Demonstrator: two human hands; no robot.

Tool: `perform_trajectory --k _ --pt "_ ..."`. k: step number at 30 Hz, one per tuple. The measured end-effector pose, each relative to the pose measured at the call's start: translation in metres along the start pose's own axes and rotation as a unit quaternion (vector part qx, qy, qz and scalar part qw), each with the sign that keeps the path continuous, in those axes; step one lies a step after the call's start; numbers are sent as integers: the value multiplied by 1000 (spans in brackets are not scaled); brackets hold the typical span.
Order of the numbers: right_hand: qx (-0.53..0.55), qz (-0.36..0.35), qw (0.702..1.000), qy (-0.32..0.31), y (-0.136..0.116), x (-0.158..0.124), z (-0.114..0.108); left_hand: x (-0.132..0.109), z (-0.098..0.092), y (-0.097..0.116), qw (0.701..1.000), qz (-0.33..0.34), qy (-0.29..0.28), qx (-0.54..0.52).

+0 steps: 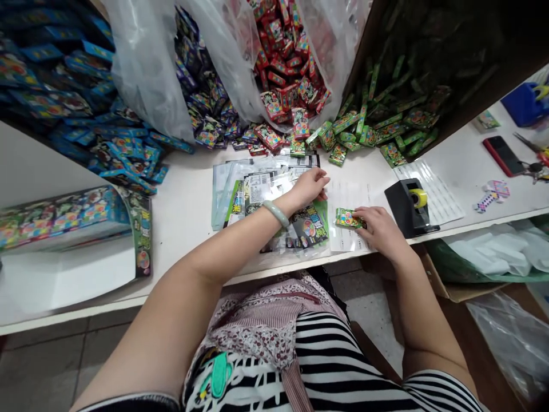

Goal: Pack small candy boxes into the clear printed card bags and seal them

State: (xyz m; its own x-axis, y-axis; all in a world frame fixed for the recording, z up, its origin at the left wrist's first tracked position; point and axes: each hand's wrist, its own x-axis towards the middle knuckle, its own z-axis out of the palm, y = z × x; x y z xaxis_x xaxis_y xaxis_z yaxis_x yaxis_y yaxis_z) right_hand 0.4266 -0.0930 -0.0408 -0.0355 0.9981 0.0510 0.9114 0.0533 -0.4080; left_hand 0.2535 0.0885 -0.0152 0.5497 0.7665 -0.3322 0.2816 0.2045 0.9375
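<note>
My right hand [381, 230] pinches the end of a small green printed box [345, 218], which lies flat over a white label sheet [349, 191]. My left hand [309, 186], with a pale green bangle [275, 213] on its wrist, is over a pile of clear plastic bags with printed cards [261, 189]. Its fingers are loosely bent and a little apart, and nothing shows in them. Part of the pile is hidden under my left forearm. Beneath that wrist is a black and green printed card [312, 226].
Heaps of small boxes line the back: blue [128, 149], purple [210, 114], red [285, 80] and green [386, 126]. A tape dispenser [405, 209] stands right of my right hand. Further right are a phone [502, 155] and scissors [532, 147]. A display carton [143, 232] sits left.
</note>
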Motion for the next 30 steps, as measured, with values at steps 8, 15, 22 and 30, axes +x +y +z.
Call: perform_trajectory --k 8,15,22,30 --pt "-52 32 998 -23 -8 4 3 -53 -116 -45 962 171 159 145" --pt "-21 -101 989 -106 -84 128 20 -127 -126 -87 868 210 57 447" --pt "-144 -96 962 -209 -107 175 30 -140 -120 -91 875 208 31 436" --pt "-47 -25 994 -98 -107 168 59 -133 -94 -85 893 152 109 409"
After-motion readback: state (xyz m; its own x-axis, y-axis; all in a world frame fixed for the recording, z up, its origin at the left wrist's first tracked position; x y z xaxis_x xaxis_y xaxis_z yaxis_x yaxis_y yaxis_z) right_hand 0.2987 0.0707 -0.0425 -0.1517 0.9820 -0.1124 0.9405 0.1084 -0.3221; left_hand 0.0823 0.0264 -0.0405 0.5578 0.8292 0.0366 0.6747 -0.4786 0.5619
